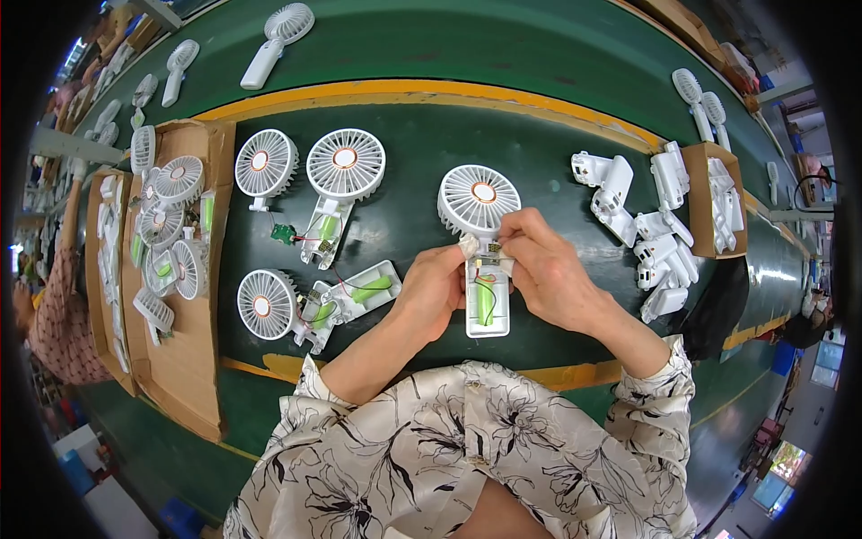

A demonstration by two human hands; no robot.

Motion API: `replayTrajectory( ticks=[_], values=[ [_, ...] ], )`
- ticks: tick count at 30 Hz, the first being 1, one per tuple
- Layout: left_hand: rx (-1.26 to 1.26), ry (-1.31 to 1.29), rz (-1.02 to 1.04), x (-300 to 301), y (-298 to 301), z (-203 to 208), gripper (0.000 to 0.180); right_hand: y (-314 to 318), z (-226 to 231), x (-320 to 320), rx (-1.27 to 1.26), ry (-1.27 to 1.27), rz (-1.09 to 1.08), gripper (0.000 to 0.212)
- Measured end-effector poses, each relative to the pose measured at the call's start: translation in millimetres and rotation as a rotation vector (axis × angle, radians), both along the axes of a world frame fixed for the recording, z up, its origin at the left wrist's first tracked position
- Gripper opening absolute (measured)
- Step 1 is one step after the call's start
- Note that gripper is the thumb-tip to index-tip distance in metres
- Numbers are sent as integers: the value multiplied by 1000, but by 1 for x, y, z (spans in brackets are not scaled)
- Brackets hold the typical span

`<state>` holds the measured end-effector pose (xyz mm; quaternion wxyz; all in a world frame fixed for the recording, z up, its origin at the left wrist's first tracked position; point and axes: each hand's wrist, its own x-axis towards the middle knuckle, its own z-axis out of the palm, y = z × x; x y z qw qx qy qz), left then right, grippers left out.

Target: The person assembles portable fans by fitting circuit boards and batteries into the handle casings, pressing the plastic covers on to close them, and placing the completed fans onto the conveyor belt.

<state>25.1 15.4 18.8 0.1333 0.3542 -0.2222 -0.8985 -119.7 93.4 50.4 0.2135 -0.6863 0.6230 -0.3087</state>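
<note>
In front of me lies a white handheld fan (463,199) with its handle opened, its round grille pointing away from my body. Inside the handle shell (488,330) sit a green battery cell (486,304) and thin dark wires. My left hand (433,286) grips the handle's left side, with something white on a fingertip. From the right, my right hand (552,274) pinches at the neck, beside a small circuit board (493,248). What exactly its fingertips hold is hidden. Several other opened fans, one with a loose green circuit board (284,234), lie to the left.
At the left stands a cardboard box (190,359) of fan parts. White handle shells (613,187) are heaped on the right, beside a smaller carton (692,171). Beyond a yellow edge strip (395,89), finished-looking fans (263,61) lie on a green belt. Another person's arm (65,242) shows far left.
</note>
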Motion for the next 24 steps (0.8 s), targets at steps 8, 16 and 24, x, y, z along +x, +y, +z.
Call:
replayTrajectory(
  ticks=[8,16,24],
  values=[
    [9,5,-3,1,0,-1,28,-1,-2,0,4,63,25,13],
    [2,-16,-49,4,0,-11,30,3,-9,7,-131,262,52,14],
    [-75,-103,-155,6,-1,-10,27,6,-12,10,-86,402,99,17]
  ],
)
